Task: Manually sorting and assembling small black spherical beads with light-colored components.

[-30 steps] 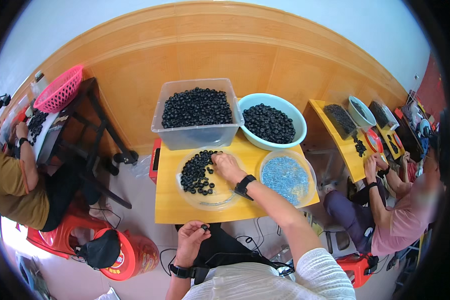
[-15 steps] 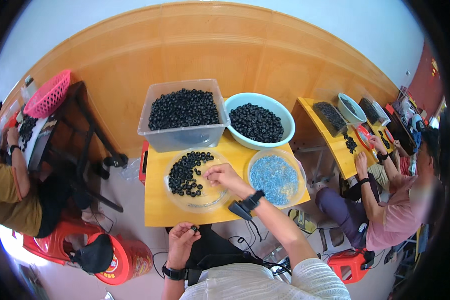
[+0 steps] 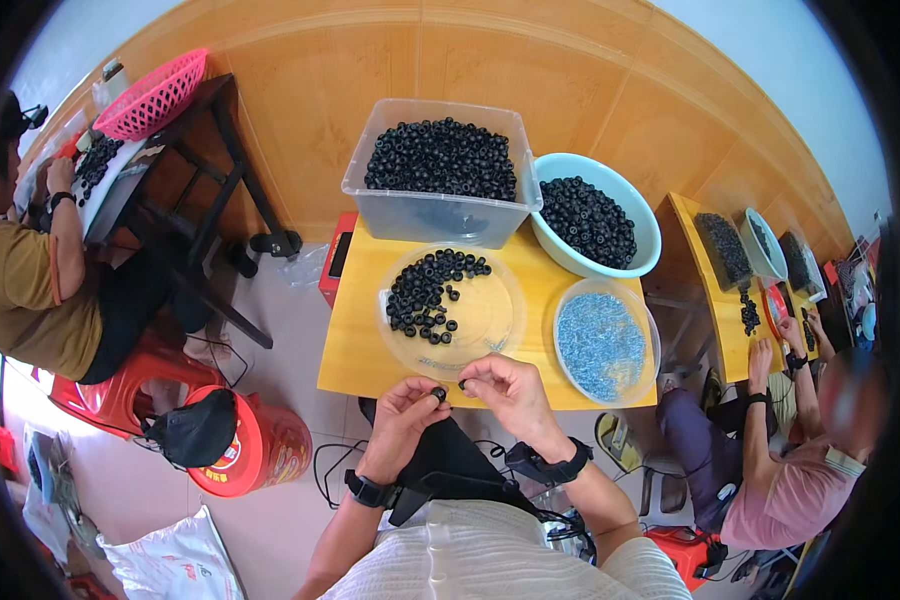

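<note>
My left hand (image 3: 402, 418) pinches a small black ring (image 3: 437, 394) at the near edge of the yellow table (image 3: 355, 340). My right hand (image 3: 510, 392) is right beside it, fingertips closed on a tiny part that touches the ring. Just beyond the hands lies a clear round tray (image 3: 490, 315) with a heap of black rings (image 3: 425, 293) on its left half. To the right sits a clear dish of small blue-grey screws (image 3: 600, 345).
A clear bin (image 3: 432, 215) and a light-blue basin (image 3: 642, 258), both full of black rings, stand at the table's far side. People sit working at a dark table (image 3: 215, 170) on the left and a yellow table (image 3: 715, 300) on the right. A red bucket (image 3: 255, 450) stands lower left.
My right hand has drawn back from the clear tray to the table's near edge. My left hand has come up from my lap to meet it with a ring.
</note>
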